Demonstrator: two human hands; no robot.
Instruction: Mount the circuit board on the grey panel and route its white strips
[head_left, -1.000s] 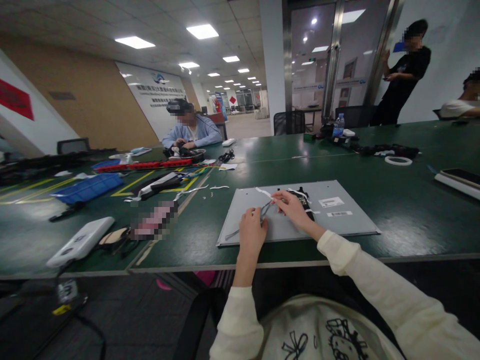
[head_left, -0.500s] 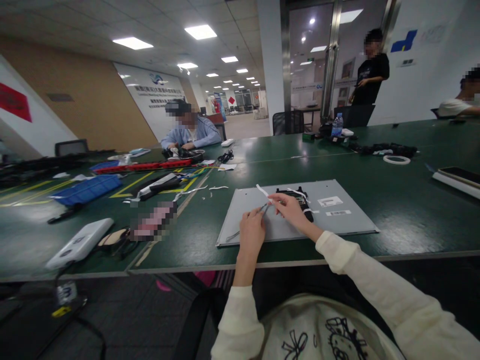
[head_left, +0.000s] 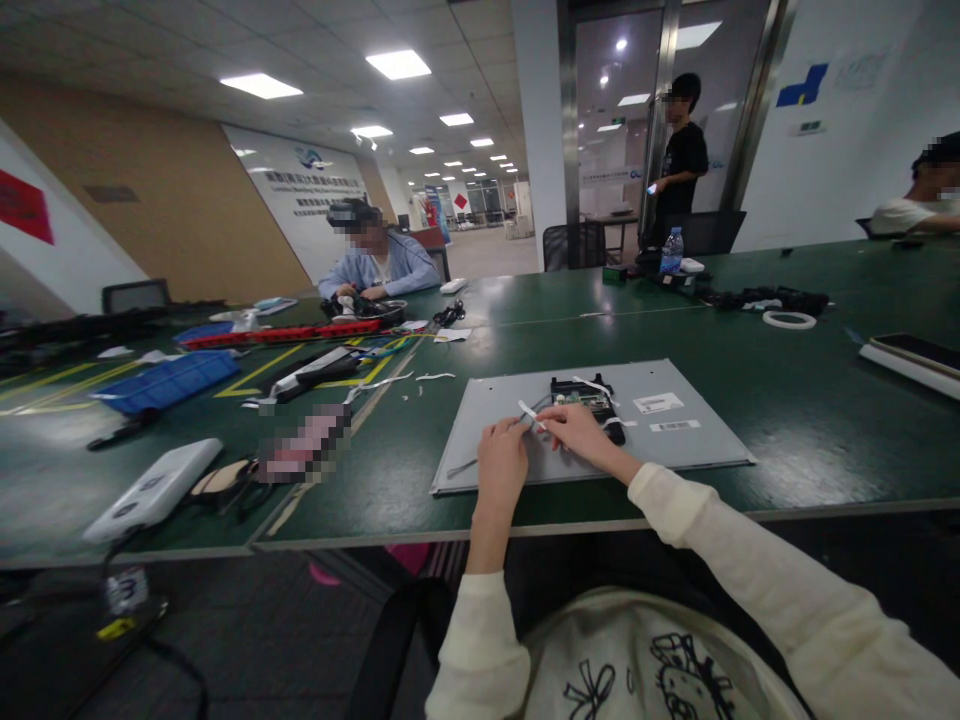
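Observation:
A flat grey panel [head_left: 712,447] lies before me with white labels on it. On it rests a black-framed device with a circuit board [head_left: 592,398], with white tape strips across it. My left hand [head_left: 502,460] is closed around a thin grey cable [head_left: 463,468], whose tail runs out to the left over the panel. My right hand [head_left: 576,430], just beside it, pinches a white tape strip [head_left: 527,409] by its lower end; the strip lies across the cable. Whether the tape sticks to the cable, I cannot tell.
Left on the green table are a white power bank [head_left: 154,490], a blurred pink item [head_left: 304,445], a blue tray [head_left: 169,380] and loose tape strips [head_left: 435,377]. Farther right lie a tape roll [head_left: 789,320] and a bottle [head_left: 673,250]. A person [head_left: 379,260] sits opposite.
My right hand has moved slightly down, bringing the tape strip lower against the cable. My left hand stays nearly in place. The standing person in the back has shifted left.

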